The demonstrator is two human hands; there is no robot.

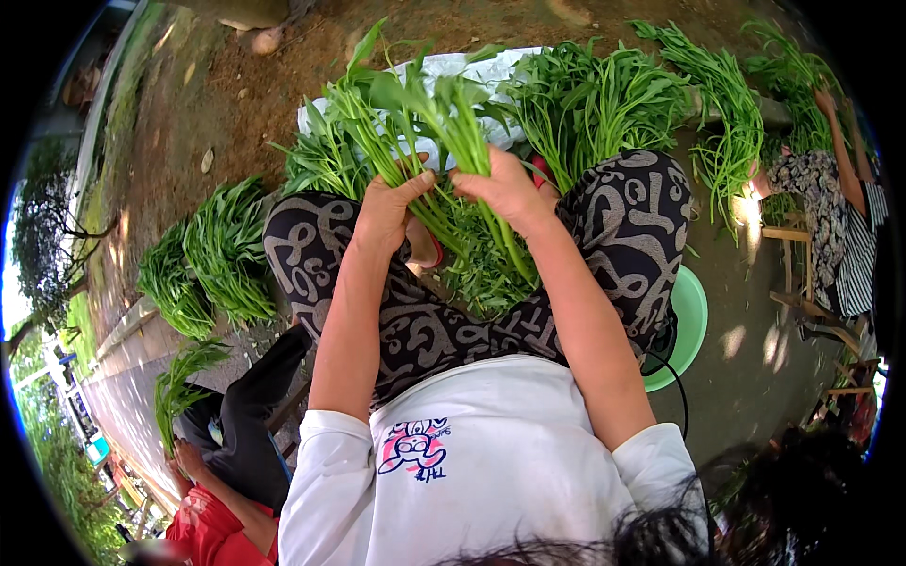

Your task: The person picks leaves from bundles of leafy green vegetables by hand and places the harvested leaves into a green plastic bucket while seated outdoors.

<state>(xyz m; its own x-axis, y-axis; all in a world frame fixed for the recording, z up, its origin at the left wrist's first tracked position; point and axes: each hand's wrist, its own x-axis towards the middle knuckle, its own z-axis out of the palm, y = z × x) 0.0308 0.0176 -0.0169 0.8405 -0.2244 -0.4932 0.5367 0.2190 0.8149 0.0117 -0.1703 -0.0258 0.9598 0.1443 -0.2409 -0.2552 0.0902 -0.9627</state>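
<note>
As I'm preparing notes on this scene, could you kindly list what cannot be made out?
All in the head view:
Left hand: some fingers, behind the leafy stems it grips.
Green basin: its left side, behind the patterned trousers.
White sheet: partly covered by greens.
Striped co-worker: head, cut off by the dark rim.

Outdoors, strong daylight. Far: bare brown soil (260, 108), dry leaf (207, 160) lying on it. Right: grey ground (727, 396) dappled with sunlit patches (732, 341), wooden stool (786, 233). Left: mossy green strip (123, 118), pale curb (125, 327), dark-leaved tree (47, 203) farther out, bright glare (13, 307) along outermost edge.
</note>
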